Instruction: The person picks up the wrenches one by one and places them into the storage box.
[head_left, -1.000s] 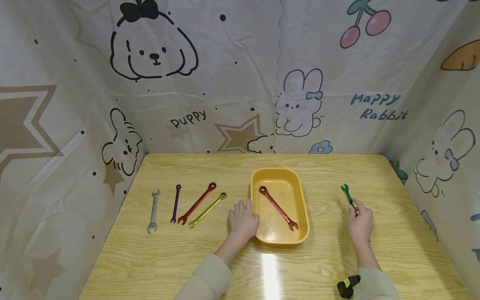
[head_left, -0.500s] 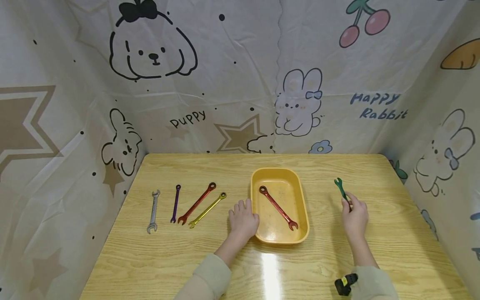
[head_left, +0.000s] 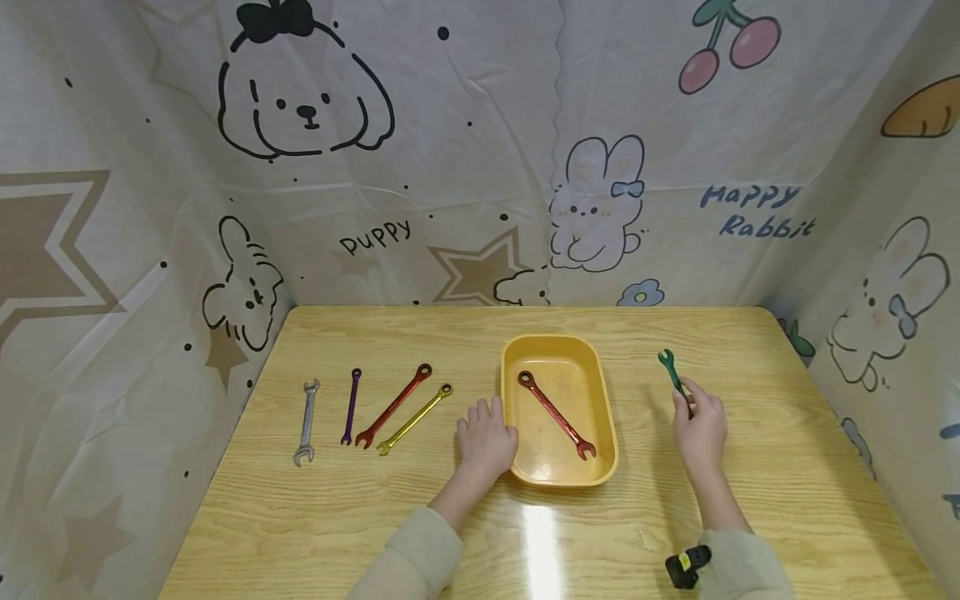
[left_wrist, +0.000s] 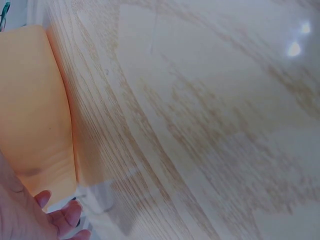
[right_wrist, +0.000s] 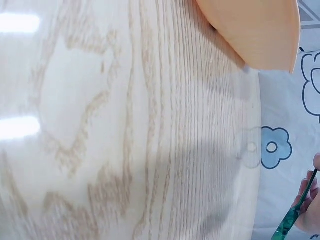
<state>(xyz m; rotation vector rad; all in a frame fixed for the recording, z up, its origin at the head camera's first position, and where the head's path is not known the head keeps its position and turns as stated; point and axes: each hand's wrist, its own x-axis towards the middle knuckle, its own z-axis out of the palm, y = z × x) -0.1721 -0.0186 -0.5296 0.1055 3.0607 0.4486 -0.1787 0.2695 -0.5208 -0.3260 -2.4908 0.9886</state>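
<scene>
My right hand (head_left: 702, 427) holds a green wrench (head_left: 670, 367) between thumb and fingers, to the right of the yellow tray (head_left: 611, 454). The wrench's open jaw points up and away. In the right wrist view part of the green wrench (right_wrist: 286, 225) and some fingertips show at the lower right corner. My left hand (head_left: 487, 437) rests against the tray's left wall, its fingers spread and fairly straight. In the left wrist view the fingers (left_wrist: 70, 214) lie beside the tray's outer wall. Inside the tray lies a red wrench (head_left: 557, 417), slanted.
Left of the tray, a yellow wrench (head_left: 415, 421), another red wrench (head_left: 393, 407), a purple wrench (head_left: 351, 408) and a silver wrench (head_left: 306, 423) lie apart on the wooden table (head_left: 247, 517). A printed cloth (head_left: 465, 167) surrounds the table's back and sides. A black device (head_left: 686, 568) sits at the right sleeve.
My right hand has moved left and slightly away from me with the green wrench, closer to the tray. The left hand and the tray stay in place.
</scene>
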